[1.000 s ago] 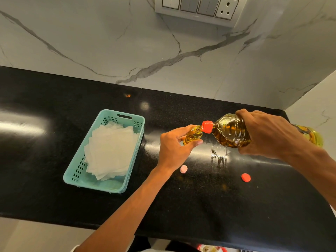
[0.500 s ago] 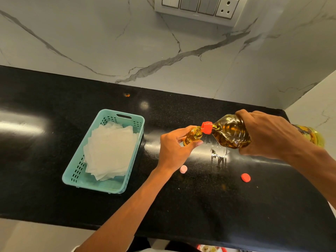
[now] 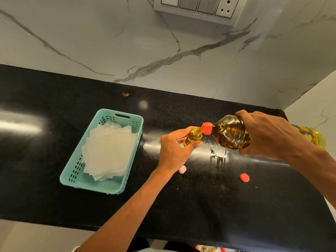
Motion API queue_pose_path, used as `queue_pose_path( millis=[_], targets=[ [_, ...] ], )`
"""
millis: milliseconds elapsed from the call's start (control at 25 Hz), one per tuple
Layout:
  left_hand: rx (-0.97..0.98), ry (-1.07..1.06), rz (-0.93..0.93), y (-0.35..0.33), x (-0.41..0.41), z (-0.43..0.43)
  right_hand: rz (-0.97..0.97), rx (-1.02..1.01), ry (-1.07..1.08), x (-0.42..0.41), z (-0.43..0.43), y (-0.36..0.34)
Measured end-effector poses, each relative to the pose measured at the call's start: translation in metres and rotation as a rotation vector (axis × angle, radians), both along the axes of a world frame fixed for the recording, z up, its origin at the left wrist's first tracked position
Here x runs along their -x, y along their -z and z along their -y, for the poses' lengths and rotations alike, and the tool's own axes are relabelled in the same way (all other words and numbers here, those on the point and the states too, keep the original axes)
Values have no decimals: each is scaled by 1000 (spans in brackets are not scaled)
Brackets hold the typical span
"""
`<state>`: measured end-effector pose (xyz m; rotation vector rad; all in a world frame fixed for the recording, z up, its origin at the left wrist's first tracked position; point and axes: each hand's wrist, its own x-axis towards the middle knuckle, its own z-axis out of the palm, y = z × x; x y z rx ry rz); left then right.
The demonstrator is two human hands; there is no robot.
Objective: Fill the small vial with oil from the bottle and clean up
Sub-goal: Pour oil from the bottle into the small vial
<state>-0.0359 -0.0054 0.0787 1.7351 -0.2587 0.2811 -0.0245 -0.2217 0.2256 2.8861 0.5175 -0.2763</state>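
Note:
My left hand grips a small clear vial, tilted, holding yellow oil up near its neck. My right hand holds a large oil bottle tipped almost flat, its red spout touching the vial's mouth. Both are held above the black counter. A pink vial cap lies on the counter under my left wrist. A red bottle cap lies further right. The bottle's rear end is partly hidden behind my right hand.
A teal plastic basket with a stack of white tissues sits left of my hands. A wet smear marks the counter below the bottle. The marble wall and a switch panel stand behind.
The bottle and vial have stayed nearly still, spout against the vial's mouth. The oil level in the vial looks slightly higher.

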Motion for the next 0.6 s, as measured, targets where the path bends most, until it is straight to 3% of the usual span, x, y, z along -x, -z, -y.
queue_pose_path(
  millis=[600],
  targets=[
    [-6, -3, 9, 5, 2, -1, -2, 14, -10, -1, 3, 6]
  ],
)
